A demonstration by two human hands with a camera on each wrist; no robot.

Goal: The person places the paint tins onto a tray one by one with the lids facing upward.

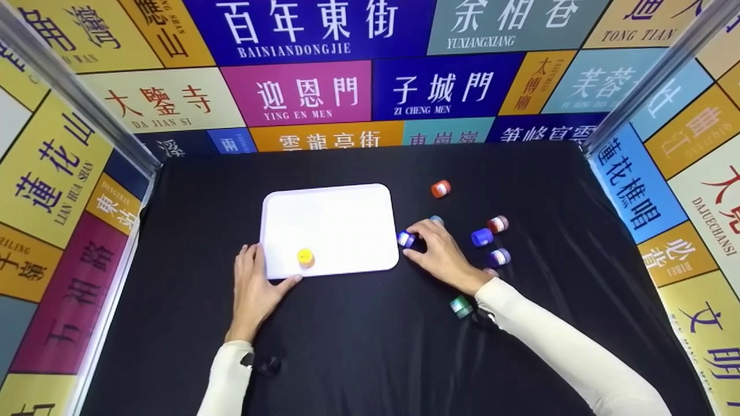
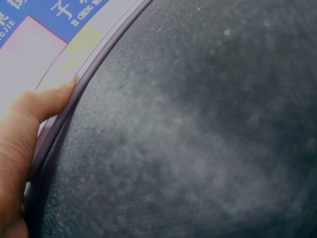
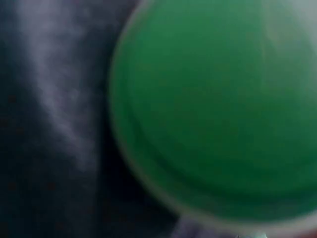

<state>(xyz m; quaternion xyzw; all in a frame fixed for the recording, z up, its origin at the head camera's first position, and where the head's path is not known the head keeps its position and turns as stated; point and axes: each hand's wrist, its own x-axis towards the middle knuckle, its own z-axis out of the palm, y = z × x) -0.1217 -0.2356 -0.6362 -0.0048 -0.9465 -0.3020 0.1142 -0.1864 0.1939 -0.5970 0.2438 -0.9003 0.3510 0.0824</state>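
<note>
In the head view a white tray [image 1: 329, 222] lies on the black cloth. My left hand [image 1: 254, 289] rests at its front left corner, fingers along the left side and thumb on the front edge. The left wrist view shows that thumb [image 2: 52, 101] touching the rim. A small jar with a yellow lid [image 1: 305, 257] sits on the tray near the front. Just off the tray's right edge, my right hand [image 1: 442, 254] pinches a dark blue jar [image 1: 406, 239] between thumb and fingers. A green jar [image 3: 213, 99] fills most of the right wrist view.
Right of the tray lie an orange-red jar [image 1: 440, 188], a dark red jar [image 1: 497, 224], a blue jar [image 1: 481, 237] and a purple jar [image 1: 499, 257]. A light blue jar [image 1: 437, 220] is partly hidden behind my right hand. Sign-printed panels [image 1: 300, 92] wall the table in.
</note>
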